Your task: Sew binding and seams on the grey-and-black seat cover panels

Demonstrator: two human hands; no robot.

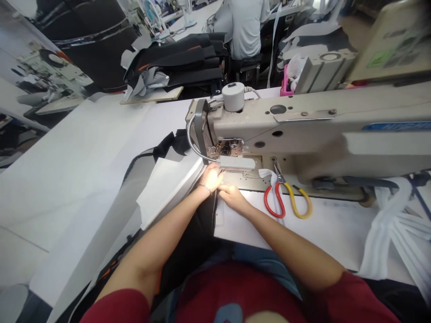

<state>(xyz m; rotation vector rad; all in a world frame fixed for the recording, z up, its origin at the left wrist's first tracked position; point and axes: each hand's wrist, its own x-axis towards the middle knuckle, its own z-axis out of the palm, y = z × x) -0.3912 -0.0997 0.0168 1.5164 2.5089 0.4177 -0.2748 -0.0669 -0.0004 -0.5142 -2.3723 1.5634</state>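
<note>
My left hand (211, 178) lies on the fabric just below the head of a beige sewing machine (303, 130), lit bright by its small lamp (235, 162). My right hand (232, 196) sits close beside it, fingers pressed down on the black fabric (198, 224) near the needle. Grey and white fabric pieces (164, 184) lie folded to the left of my left hand. Both hands press on the cloth; the fingertips are partly hidden by glare.
Scissors (288, 199) with one red and one yellow handle lie right of my right hand. White straps (397, 237) hang at the far right. A stack of black fabric (178, 63) and a seated person (244, 24) are behind the white table (84, 152).
</note>
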